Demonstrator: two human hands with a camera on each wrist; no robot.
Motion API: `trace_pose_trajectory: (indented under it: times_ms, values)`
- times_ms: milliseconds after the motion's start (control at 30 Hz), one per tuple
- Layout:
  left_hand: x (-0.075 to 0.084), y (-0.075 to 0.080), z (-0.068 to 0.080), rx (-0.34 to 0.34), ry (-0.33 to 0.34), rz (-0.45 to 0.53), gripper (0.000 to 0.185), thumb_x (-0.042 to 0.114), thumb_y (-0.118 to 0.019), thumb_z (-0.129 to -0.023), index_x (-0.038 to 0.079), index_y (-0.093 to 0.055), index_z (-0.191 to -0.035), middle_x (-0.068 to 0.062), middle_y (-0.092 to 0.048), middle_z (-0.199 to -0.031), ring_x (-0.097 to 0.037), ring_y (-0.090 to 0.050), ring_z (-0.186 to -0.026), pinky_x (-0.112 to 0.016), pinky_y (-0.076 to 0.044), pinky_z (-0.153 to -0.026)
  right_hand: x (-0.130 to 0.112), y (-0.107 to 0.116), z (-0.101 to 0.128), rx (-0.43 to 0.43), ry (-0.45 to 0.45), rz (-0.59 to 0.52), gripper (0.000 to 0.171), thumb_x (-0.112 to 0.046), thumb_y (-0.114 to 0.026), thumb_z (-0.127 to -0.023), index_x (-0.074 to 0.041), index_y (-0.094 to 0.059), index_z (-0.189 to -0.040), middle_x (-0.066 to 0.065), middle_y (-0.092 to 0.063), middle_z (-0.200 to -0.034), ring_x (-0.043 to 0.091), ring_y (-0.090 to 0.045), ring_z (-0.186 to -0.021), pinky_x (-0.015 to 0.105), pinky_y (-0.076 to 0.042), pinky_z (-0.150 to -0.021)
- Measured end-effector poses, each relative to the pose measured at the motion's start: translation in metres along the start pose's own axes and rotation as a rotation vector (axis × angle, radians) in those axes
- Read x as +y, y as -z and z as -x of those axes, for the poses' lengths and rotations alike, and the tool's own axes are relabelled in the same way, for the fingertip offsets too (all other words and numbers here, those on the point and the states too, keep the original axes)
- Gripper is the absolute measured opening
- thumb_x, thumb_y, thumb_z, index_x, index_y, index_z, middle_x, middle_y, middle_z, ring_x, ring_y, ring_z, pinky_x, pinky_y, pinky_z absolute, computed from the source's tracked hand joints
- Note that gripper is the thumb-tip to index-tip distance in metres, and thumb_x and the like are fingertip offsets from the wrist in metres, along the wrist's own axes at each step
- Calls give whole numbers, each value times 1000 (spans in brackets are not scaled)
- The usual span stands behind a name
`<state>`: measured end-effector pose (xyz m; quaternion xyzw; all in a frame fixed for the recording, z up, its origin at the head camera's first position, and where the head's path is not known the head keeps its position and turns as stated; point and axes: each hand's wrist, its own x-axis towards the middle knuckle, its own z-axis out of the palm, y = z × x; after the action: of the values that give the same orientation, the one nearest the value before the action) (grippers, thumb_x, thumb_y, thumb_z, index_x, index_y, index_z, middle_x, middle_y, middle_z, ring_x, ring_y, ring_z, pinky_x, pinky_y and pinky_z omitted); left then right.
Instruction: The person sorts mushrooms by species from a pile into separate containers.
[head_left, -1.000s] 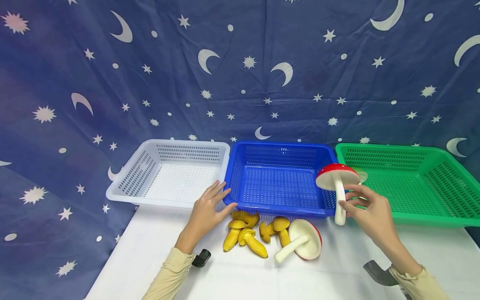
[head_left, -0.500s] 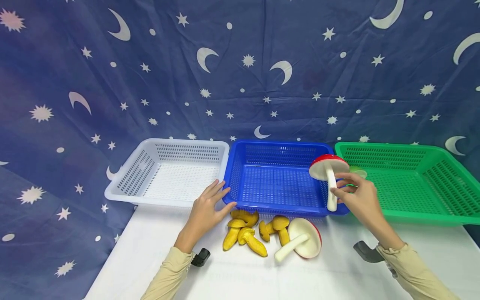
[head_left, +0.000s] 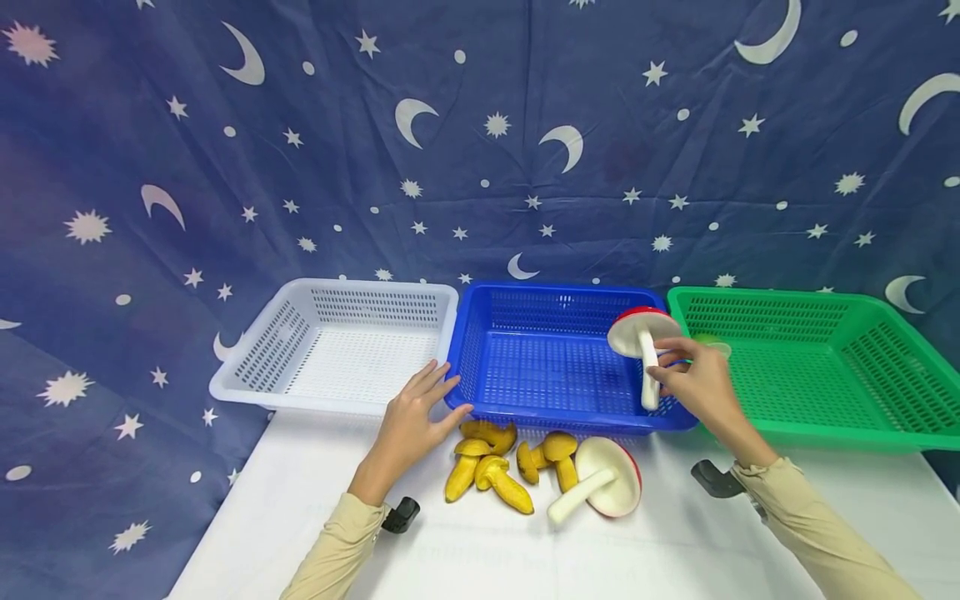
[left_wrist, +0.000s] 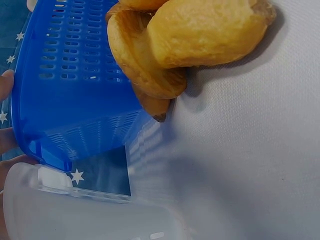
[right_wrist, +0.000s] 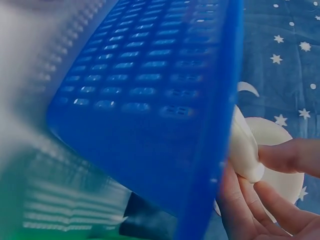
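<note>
The right hand pinches the white stem of a red-capped mushroom, holding it upright over the right end of the blue basket, just right of the frame's centre. In the right wrist view the fingers curl round the stem's tip beside the basket's blue wall. The left hand lies flat and relaxed on the desk, fingertips touching the blue basket's near-left corner, where it meets the white basket at centre left. The green basket sits at centre right, touching the blue one. Just below the blue basket, on the white desk, a cluster of yellow mushrooms lies near the left hand; the left wrist view shows them close against the basket's wall. A second red-capped mushroom lies on its side to their right, stem pointing to the lower left. A dark blue cloth printed with moons and stars fills the upper frame
</note>
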<state>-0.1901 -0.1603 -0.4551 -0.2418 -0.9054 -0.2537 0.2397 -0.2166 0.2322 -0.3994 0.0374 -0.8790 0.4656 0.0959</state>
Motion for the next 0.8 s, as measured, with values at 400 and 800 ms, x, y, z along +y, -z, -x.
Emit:
trace_pose_trajectory:
  times_ms: [400,800]
  values:
    - [1,0,0,3,0,-5,47,34,-75,-81,3,-67,-115,-16,-56,-130,-32,-44,-128,-47,-41,-100,15,-13,-18,-62,-10,45,37,4,-69,-78,13,-57,-113,20,-61,-82,26,-64,-63,39,-57,-53]
    - [1,0,0,1,-3,1,47,37,-72,-83,3,-67,-116,-16,-56,-130,-33,-44,-128,-47,-41,-101,16,-31,-32,-99,80,246,33,1,-69,-72,12,-59,-102,9,-61,-65,13,-55,-51,26,-45,-47]
